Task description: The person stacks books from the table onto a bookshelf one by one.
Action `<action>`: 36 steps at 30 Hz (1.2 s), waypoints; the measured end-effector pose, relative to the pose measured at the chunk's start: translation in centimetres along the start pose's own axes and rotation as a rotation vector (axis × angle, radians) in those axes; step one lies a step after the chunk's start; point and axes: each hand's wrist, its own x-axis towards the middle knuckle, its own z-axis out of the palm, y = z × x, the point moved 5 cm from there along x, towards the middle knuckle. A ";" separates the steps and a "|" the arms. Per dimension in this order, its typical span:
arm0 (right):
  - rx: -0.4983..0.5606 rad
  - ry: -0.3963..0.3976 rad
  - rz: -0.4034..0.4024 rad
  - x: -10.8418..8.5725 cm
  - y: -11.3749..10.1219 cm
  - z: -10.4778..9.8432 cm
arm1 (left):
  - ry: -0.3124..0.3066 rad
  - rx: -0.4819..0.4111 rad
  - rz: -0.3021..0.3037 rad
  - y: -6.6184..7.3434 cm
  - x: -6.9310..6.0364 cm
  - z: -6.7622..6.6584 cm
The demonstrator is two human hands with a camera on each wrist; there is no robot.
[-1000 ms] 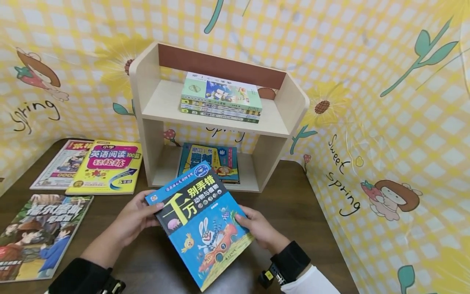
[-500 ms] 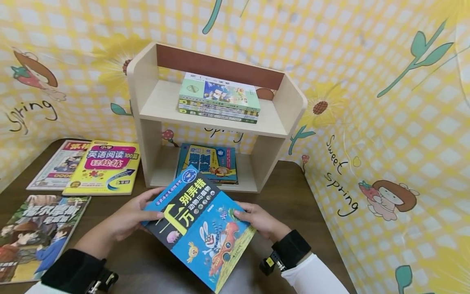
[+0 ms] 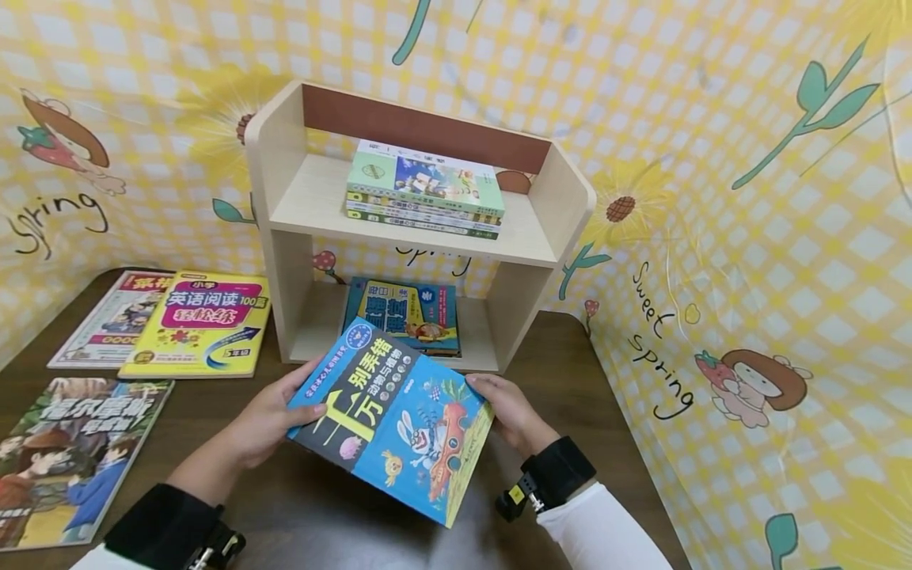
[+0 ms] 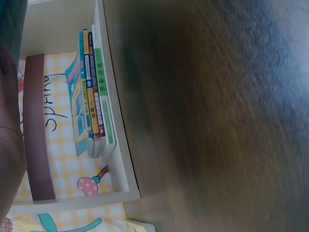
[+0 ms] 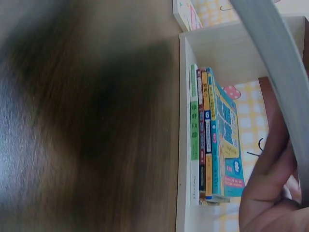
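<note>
Book [image 3: 399, 423] gripped at opposite ends by left hand [image 3: 271, 419], right hand [image 3: 510, 408]; best kept evenly supported, corners clear of shelf [image 3: 522, 317]

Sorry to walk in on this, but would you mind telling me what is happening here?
A person holds a blue book over the table, left hand gripping one end, right hand the other. Behind it, the two-level shelf carries an upper stack and a lower stack of books. Left of the shelf, a yellow book partly overlaps a white-covered one; a cartoon-covered book lies nearer the person.
</note>
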 end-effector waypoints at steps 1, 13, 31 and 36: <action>0.031 0.010 -0.003 0.0 0.1 0.0 | 0.017 -0.006 -0.007 0.0 0.0 0.1; 0.244 0.044 -0.058 -0.6 -0.1 1.8 | 0.122 -0.085 0.040 0.1 0.0 0.7; 0.055 0.032 -0.196 -1.9 -1.0 4.6 | 0.300 -0.162 0.081 0.5 0.8 0.1; 0.127 -0.043 -0.308 -1.8 -0.8 4.9 | 0.308 -0.141 0.067 0.6 1.0 0.1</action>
